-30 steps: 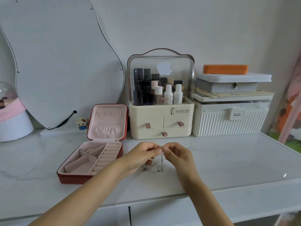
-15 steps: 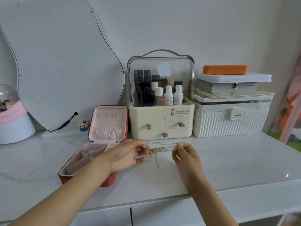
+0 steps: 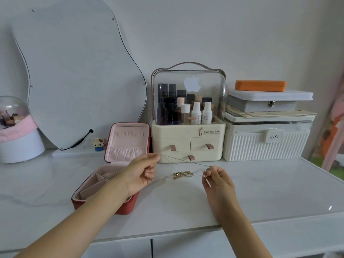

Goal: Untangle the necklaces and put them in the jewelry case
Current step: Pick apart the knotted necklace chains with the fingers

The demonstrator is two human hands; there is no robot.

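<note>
Three storage boxes stand behind the open red jewelry case (image 3: 128,146): a cream organizer (image 3: 188,144) reading "Serious Life", a ribbed white one (image 3: 264,146) labelled "KaSi", a grey one (image 3: 260,106) on top. Two hands, left (image 3: 138,173) and right (image 3: 218,180), pinch thin chains stretched taut beside the case, the necklaces (image 3: 183,174) bunched gold between them.
</note>
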